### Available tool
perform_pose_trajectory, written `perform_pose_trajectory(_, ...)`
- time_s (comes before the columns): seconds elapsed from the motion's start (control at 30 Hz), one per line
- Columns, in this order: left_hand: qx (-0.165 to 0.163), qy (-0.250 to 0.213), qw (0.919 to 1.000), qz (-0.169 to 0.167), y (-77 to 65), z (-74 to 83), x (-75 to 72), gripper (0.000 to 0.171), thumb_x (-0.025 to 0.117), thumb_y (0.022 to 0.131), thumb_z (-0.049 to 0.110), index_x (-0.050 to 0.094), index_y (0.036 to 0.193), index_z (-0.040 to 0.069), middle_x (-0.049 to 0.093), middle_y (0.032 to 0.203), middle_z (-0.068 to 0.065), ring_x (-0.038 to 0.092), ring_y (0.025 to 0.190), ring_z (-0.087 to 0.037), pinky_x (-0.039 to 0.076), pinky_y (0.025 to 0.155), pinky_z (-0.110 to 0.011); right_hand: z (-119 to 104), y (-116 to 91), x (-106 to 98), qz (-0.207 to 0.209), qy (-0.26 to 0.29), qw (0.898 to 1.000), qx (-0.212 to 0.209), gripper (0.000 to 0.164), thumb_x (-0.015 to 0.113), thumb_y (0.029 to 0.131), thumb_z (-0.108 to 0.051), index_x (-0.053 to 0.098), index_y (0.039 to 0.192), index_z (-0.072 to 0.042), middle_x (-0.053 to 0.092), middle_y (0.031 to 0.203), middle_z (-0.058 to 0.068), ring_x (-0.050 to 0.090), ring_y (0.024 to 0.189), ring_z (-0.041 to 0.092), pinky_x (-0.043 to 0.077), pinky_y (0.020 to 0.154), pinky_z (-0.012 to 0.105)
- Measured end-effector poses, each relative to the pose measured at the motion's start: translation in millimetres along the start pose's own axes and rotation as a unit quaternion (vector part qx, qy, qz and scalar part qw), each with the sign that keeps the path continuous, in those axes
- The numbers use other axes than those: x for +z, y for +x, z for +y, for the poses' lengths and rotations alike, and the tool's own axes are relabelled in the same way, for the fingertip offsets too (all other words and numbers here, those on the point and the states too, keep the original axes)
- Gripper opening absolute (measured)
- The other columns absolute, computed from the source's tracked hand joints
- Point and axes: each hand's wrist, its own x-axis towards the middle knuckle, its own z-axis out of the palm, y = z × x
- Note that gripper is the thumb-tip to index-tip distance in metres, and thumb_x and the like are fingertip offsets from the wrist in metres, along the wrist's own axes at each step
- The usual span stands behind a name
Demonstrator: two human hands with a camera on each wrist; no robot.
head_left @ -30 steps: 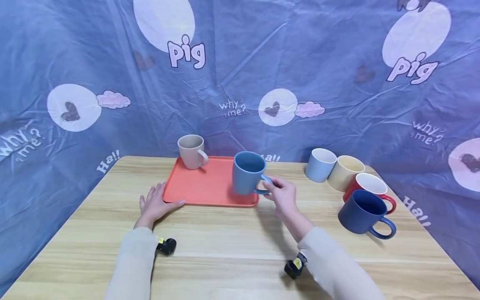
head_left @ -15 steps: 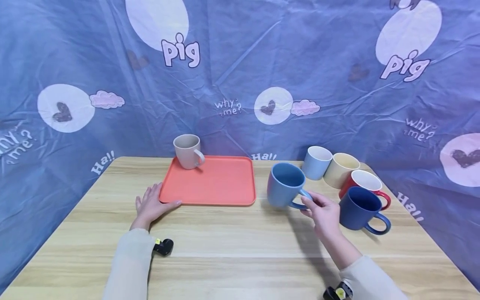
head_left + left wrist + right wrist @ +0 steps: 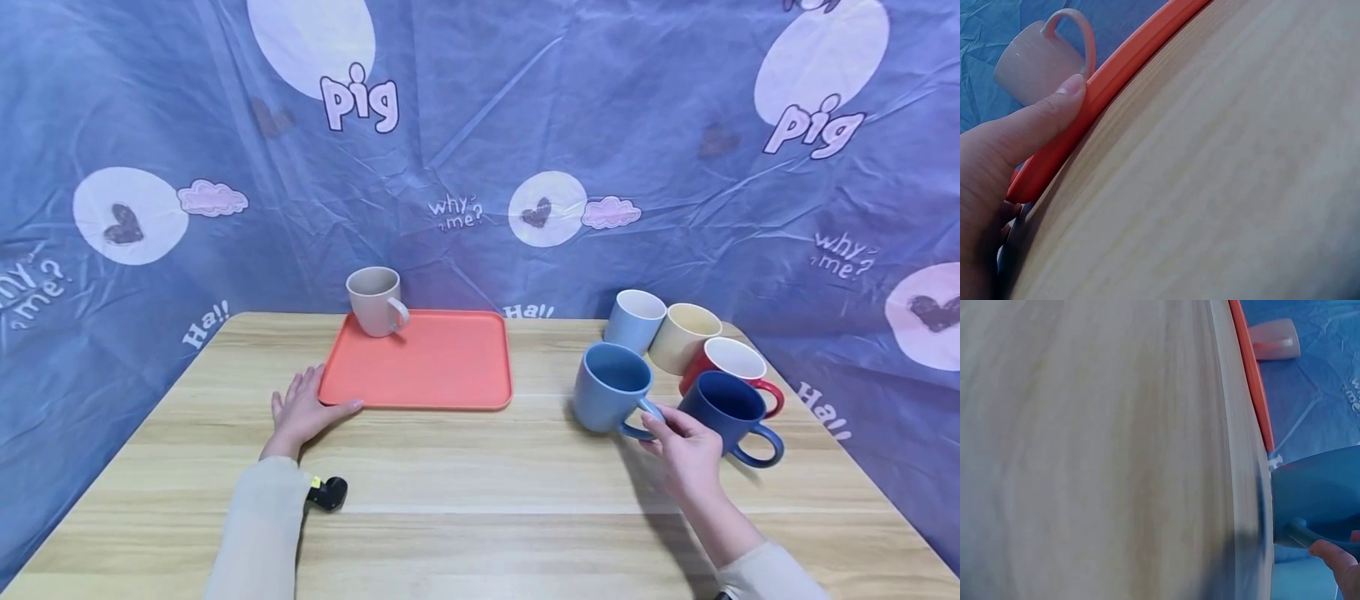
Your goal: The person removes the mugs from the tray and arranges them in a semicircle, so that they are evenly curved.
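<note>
Head view recorded my right hand [image 3: 688,458] gripping the blue mug [image 3: 609,396] by its handle [image 3: 634,432], shifted from over the coral tray [image 3: 438,367] to near the navy mug [image 3: 733,423], leaving only the grey mug [image 3: 372,310] on that tray, which my spread left hand [image 3: 304,414] touched.

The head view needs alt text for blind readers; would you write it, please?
A right hand holds a blue mug by its handle near four cups, while the left hand touches a coral tray bearing a gray mug.
</note>
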Motion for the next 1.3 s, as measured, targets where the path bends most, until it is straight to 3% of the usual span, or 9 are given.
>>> perform_pose_trajectory(0.23, 0.003, 0.003, 1.0000, 0.002, 1.0, -0.2, -0.3, 0.109, 0.056, 0.062, 0.069, 0.014, 0.137, 0.002, 0.013, 0.138, -0.025, 0.002, 0.125, -0.040, -0.011, 0.090, -0.059, -1.0, -1.8, -10.9, 0.019, -0.010, 1.000, 0.012, 0.032, 0.078, 0.062, -0.014, 0.068, 0.090, -0.003, 0.063, 0.077, 0.003, 0.060, 0.065, 0.013, 0.050, 0.051, 0.028)
perform_pose_trajectory(0.43, 0.002, 0.002, 1.0000, 0.002, 1.4, -0.4, -1.0, 0.109, 0.056, 0.062, 0.068, 0.014, 0.137, 0.002, 0.013, 0.138, -0.025, 0.002, 0.125, -0.039, -0.011, 0.090, -0.059, -24.8, -18.5, -7.9, -0.018, -0.011, 1.000, 0.001, 0.014, 0.071, 0.070, -0.007, 0.070, 0.083, -0.010, 0.064, 0.072, -0.003, 0.060, 0.065, 0.009, 0.050, 0.052, 0.026)
perform_pose_trajectory(0.6, 0.001, 0.000, 1.0000, -0.001, 1.6, 0.5, -1.2, 0.109, 0.057, 0.061, 0.068, 0.014, 0.138, 0.002, 0.013, 0.138, -0.025, 0.002, 0.125, -0.039, -0.011, 0.090, -0.059, -27.1, -21.4, -11.1, -0.016, 0.000, 1.000, -0.001, 0.015, 0.070, 0.071, -0.006, 0.070, 0.085, -0.010, 0.064, 0.073, -0.002, 0.060, 0.065, 0.008, 0.050, 0.053, 0.025)
perform_pose_trajectory(0.83, -0.001, -0.003, 1.0000, -0.004, 1.6, 1.3, -2.1, 0.109, 0.057, 0.062, 0.068, 0.014, 0.138, 0.002, 0.012, 0.138, -0.025, 0.001, 0.125, -0.039, -0.012, 0.090, -0.059, -28.6, -26.0, -11.0, -0.020, 0.001, 0.999, -0.036, 0.014, 0.068, 0.073, -0.004, 0.070, 0.085, -0.009, 0.064, 0.070, -0.005, 0.059, 0.063, 0.006, 0.049, 0.051, 0.024)
perform_pose_trajectory(0.93, -0.001, -0.003, 1.0000, -0.004, 1.9, 1.3, -2.4, 0.108, 0.057, 0.063, 0.067, 0.013, 0.138, 0.003, 0.012, 0.138, -0.024, 0.001, 0.125, -0.039, -0.012, 0.090, -0.059, -33.3, -29.8, -7.8, -0.007, 0.006, 0.999, -0.042, 0.012, 0.068, 0.072, -0.003, 0.070, 0.083, -0.009, 0.064, 0.068, -0.006, 0.059, 0.062, 0.004, 0.049, 0.049, 0.023)
perform_pose_trajectory(1.13, -0.001, 0.003, 1.0000, -0.003, 2.1, 1.2, -2.9, 0.108, 0.055, 0.063, 0.069, 0.013, 0.138, 0.003, 0.012, 0.138, -0.024, 0.001, 0.125, -0.039, -0.011, 0.090, -0.059, -45.0, -36.8, -3.0, 0.039, 0.007, 0.999, -0.007, 0.012, 0.068, 0.072, -0.002, 0.070, 0.082, -0.007, 0.063, 0.067, -0.006, 0.060, 0.064, 0.005, 0.049, 0.049, 0.023)
perform_pose_trajectory(1.3, -0.003, 0.001, 1.0000, -0.004, 1.0, 1.6, -2.1, 0.108, 0.055, 0.063, 0.069, 0.013, 0.138, 0.003, 0.012, 0.138, -0.024, 0.001, 0.125, -0.039, -0.011, 0.090, -0.059, -46.8, -37.5, -6.5, 0.043, 0.006, 0.999, -0.007, 0.011, 0.068, 0.072, -0.002, 0.070, 0.081, -0.008, 0.064, 0.066, -0.006, 0.060, 0.063, 0.005, 0.049, 0.050, 0.022)
